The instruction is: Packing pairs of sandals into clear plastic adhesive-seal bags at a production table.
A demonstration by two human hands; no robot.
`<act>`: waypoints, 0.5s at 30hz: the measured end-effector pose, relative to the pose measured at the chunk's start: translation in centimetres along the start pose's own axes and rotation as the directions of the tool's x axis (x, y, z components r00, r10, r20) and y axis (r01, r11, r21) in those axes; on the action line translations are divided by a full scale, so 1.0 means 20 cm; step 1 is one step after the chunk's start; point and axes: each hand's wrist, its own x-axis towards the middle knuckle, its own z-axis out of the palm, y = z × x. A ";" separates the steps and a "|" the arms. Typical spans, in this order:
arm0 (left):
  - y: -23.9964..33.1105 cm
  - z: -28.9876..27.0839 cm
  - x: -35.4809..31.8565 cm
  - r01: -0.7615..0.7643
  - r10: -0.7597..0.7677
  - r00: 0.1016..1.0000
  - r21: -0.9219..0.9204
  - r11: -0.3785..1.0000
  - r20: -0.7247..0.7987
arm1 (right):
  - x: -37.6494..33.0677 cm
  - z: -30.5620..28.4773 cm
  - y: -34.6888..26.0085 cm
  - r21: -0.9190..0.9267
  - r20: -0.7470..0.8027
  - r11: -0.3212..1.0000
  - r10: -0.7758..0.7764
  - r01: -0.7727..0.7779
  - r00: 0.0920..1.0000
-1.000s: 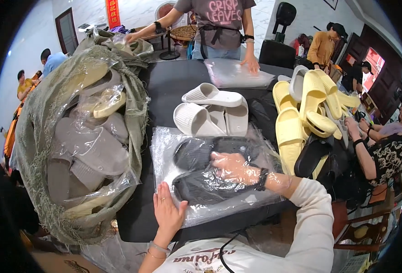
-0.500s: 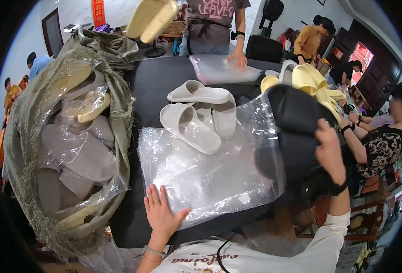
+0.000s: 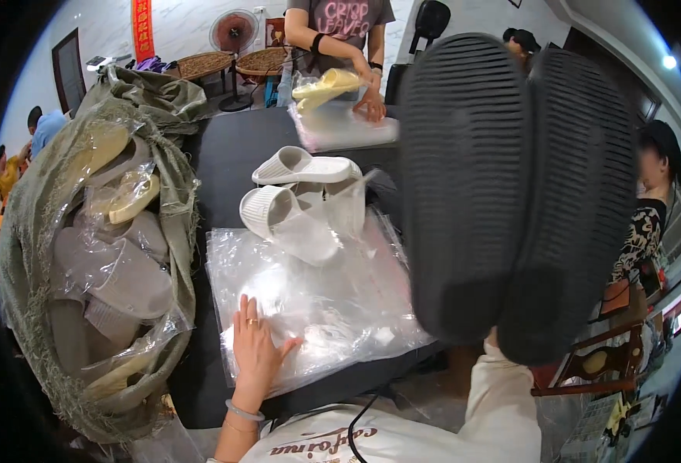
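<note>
Left hand (image 3: 257,349) is lying flat, fingers spread, on plastic bags (image 3: 317,301) covering the dark table (image 3: 232,154). Black slippers (image 3: 518,193) are hiding the right hand; finger state unclear. Sack (image 3: 93,255) is sitting left.

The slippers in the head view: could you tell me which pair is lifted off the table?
The black pair, raised soles toward the camera; the white slippers lie on the table.

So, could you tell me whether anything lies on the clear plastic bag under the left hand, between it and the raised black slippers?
Nothing visible does. The left hand rests flat on the clear plastic bag, whose middle is bare. The white slippers overlap only its far edge. The black slippers are held up, soles to the camera.
</note>
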 end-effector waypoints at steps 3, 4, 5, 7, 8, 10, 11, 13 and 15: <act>0.00 0.09 0.06 -0.123 0.118 0.992 -0.114 0.986 -0.045 | -0.05 0.01 0.00 0.064 0.050 0.993 0.092 -0.095 0.995; -0.01 0.12 0.05 -0.089 0.085 0.996 -0.193 0.977 -0.031 | -0.06 0.02 0.00 0.091 0.067 0.987 0.124 -0.129 0.990; -0.03 0.15 0.04 -0.055 0.054 0.998 -0.270 0.961 -0.013 | -0.07 0.04 0.01 0.117 0.084 0.979 0.155 -0.164 0.984; -0.11 0.23 0.00 -0.154 0.160 0.984 -0.069 0.986 0.080 | -0.13 0.04 0.00 0.165 0.111 0.960 0.211 -0.227 0.971; -0.12 0.23 0.00 -0.141 0.171 0.978 -0.231 0.963 0.116 | -0.15 0.06 -0.01 0.190 0.130 0.947 0.239 -0.261 0.962; -0.10 0.24 0.02 -0.124 0.199 0.967 -0.387 0.914 0.159 | -0.18 0.09 -0.02 0.234 0.178 0.914 0.295 -0.332 0.939; -0.10 0.24 0.03 -0.114 0.201 0.966 -0.432 0.895 0.162 | -0.20 0.12 -0.03 0.255 0.209 0.895 0.317 -0.365 0.925; -0.09 0.24 0.04 -0.075 0.185 0.968 -0.508 0.858 0.168 | -0.21 0.21 -0.06 0.300 0.291 0.853 0.346 -0.428 0.892; -0.07 0.24 0.04 -0.020 0.147 0.974 -0.581 0.814 0.172 | -0.21 0.31 -0.10 0.330 0.389 0.809 0.354 -0.487 0.850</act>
